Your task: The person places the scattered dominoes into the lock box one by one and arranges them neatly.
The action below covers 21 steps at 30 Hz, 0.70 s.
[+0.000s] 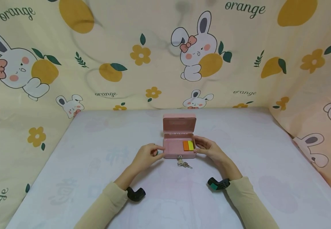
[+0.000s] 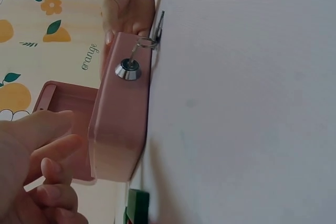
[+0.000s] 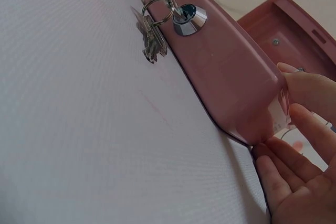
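A pink metal cash box (image 1: 172,156) stands with its lid (image 1: 179,124) raised. Inside, at the right end, lie an orange block (image 1: 186,146) and a yellow block (image 1: 191,145) side by side. A key sits in the front lock (image 2: 128,69), with more keys (image 3: 153,43) hanging from its ring. My left hand (image 1: 146,156) is at the box's left end, index finger and thumb extended toward it. On the opposite end, my right hand (image 1: 211,151) touches the side wall with loosely extended fingers, its thumb at the front corner. A green block (image 2: 138,205) is by the left end, mostly hidden behind my left hand in the head view.
The box stands on a white-covered table (image 1: 111,133), toward its back edge. Behind and at both sides hangs a yellow cloth (image 1: 154,73) printed with rabbits and oranges. Black wrist cameras are worn on both wrists, next to beige sleeves (image 1: 248,197).
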### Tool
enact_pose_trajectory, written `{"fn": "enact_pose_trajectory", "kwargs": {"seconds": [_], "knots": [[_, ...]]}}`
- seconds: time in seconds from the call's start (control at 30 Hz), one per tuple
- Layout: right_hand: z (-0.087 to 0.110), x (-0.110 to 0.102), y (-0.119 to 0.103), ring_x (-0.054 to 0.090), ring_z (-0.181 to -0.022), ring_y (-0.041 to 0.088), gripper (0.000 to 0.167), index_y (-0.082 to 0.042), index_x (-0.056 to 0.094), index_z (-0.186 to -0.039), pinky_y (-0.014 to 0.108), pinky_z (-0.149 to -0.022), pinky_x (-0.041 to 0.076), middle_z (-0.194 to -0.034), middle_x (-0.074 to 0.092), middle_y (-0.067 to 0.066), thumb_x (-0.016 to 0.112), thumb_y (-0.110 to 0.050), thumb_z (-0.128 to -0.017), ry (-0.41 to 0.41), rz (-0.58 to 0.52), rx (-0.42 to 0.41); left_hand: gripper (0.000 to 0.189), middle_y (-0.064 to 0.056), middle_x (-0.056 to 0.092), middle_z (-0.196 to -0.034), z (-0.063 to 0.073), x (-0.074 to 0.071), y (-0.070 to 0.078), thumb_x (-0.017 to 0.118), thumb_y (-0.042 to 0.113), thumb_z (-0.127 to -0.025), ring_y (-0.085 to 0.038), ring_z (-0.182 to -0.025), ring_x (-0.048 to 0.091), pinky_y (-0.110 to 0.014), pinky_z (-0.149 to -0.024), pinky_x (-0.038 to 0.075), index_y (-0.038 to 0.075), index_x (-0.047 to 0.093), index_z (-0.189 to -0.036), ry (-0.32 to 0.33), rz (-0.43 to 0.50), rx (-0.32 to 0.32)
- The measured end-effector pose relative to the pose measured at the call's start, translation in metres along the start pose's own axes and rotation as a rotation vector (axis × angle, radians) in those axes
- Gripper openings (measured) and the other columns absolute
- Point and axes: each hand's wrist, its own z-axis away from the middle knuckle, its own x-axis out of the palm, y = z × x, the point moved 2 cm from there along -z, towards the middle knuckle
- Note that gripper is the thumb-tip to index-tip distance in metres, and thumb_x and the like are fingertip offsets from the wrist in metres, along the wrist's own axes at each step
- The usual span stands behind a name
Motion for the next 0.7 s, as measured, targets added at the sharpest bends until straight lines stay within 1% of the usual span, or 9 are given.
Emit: {"fn": "enact_pose_trajectory", "kwargs": {"seconds": [0.1, 0.23, 0.3, 0.47, 0.53, 0.63, 0.7], "knots": [[0.000, 0.000, 0.000, 0.032, -0.145, 0.037, 0.069, -0.002, 0.035, -0.147, 0.019, -0.109, 0.037, -0.154, 0.035, 0.021, 0.068, -0.014, -0.088, 0.000, 0.001, -0.002, 0.025, 0.004, 0.041, -0.064, 0.005, -0.002, -0.002, 0.072, 0.018, -0.086, -0.002, -0.059, 0.033, -0.016, -0.059, 0.030, 0.003, 0.073, -0.105, -0.012, -0.005, -0.003], [0.001, 0.000, -0.001, 0.032, -0.145, 0.037, 0.068, -0.002, 0.035, -0.147, 0.016, -0.107, 0.038, -0.154, 0.035, 0.021, 0.068, -0.014, -0.088, 0.003, 0.003, -0.001, 0.024, 0.004, 0.041, -0.065, 0.011, -0.005, -0.008, 0.071, 0.018, -0.086, -0.003, -0.059, 0.033, -0.016, -0.059, 0.030, 0.003, 0.073, -0.105, -0.018, -0.007, -0.029], [0.001, 0.000, -0.002, 0.032, -0.144, 0.038, 0.067, 0.000, 0.035, -0.147, 0.017, -0.107, 0.038, -0.153, 0.034, 0.022, 0.067, -0.013, -0.089, -0.002, 0.012, -0.011, 0.024, 0.004, 0.042, -0.065, 0.014, -0.006, -0.011, 0.071, 0.018, -0.087, -0.004, -0.060, 0.035, -0.016, -0.058, 0.031, 0.003, 0.073, -0.105, -0.016, -0.011, -0.043], [0.001, -0.001, -0.003, 0.030, -0.144, 0.042, 0.067, 0.003, 0.033, -0.147, 0.029, -0.112, 0.033, -0.153, 0.032, 0.026, 0.065, -0.011, -0.090, -0.017, 0.014, -0.032, 0.023, 0.001, 0.045, -0.068, 0.021, -0.011, -0.018, 0.074, 0.020, -0.084, -0.006, -0.063, 0.040, -0.017, -0.059, 0.032, 0.006, 0.073, -0.103, -0.004, -0.023, -0.089], [0.001, -0.001, -0.003, 0.030, -0.144, 0.042, 0.067, 0.003, 0.033, -0.147, 0.032, -0.112, 0.032, -0.154, 0.032, 0.025, 0.065, -0.011, -0.090, -0.019, 0.011, -0.033, 0.024, 0.000, 0.048, -0.070, 0.023, -0.013, -0.020, 0.075, 0.019, -0.083, -0.006, -0.064, 0.041, -0.017, -0.059, 0.033, 0.007, 0.073, -0.103, 0.000, -0.032, -0.097], [0.001, -0.001, -0.002, 0.030, -0.144, 0.042, 0.067, 0.003, 0.033, -0.146, 0.032, -0.112, 0.033, -0.154, 0.031, 0.026, 0.066, -0.011, -0.090, -0.021, 0.015, -0.039, 0.026, -0.003, 0.051, -0.073, 0.026, -0.016, -0.021, 0.076, 0.019, -0.082, -0.007, -0.066, 0.042, -0.018, -0.060, 0.033, 0.008, 0.073, -0.105, -0.004, -0.042, -0.098], [0.001, -0.001, -0.002, 0.030, -0.144, 0.041, 0.067, 0.003, 0.034, -0.146, 0.027, -0.111, 0.035, -0.154, 0.032, 0.025, 0.066, -0.012, -0.090, -0.018, 0.014, -0.035, 0.029, -0.004, 0.053, -0.075, 0.028, -0.018, -0.023, 0.077, 0.018, -0.080, -0.007, -0.067, 0.042, -0.017, -0.060, 0.033, 0.008, 0.073, -0.107, -0.007, -0.045, -0.094]]}}
